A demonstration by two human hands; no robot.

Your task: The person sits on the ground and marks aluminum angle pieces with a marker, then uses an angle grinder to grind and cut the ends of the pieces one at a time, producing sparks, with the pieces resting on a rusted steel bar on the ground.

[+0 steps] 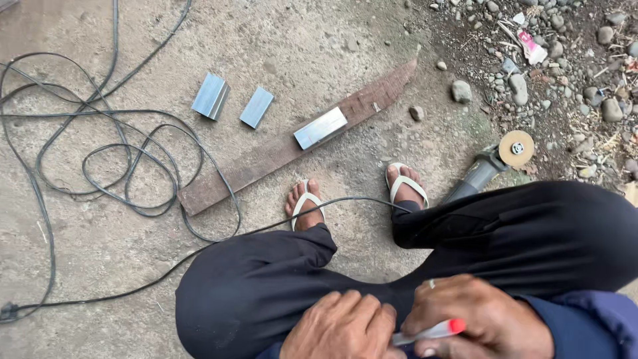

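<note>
I squat on a concrete floor, dark trousers and sandalled feet below me. My right hand [482, 319] is closed around a white marker with a red cap [432, 330] at the bottom of the view. My left hand [342, 327] rests over my knee, fingers curled, touching the marker's near end. Ahead lies a long rusty flat bar [252, 163] with a short shiny metal tube piece [320, 127] on it. Two more shiny pieces [211, 96] [256, 106] lie beyond the bar on the floor.
An angle grinder [495, 163] with a tan disc lies by my right foot. Its black cable [100, 156] loops widely over the floor on the left. Gravel, stones and litter cover the upper right.
</note>
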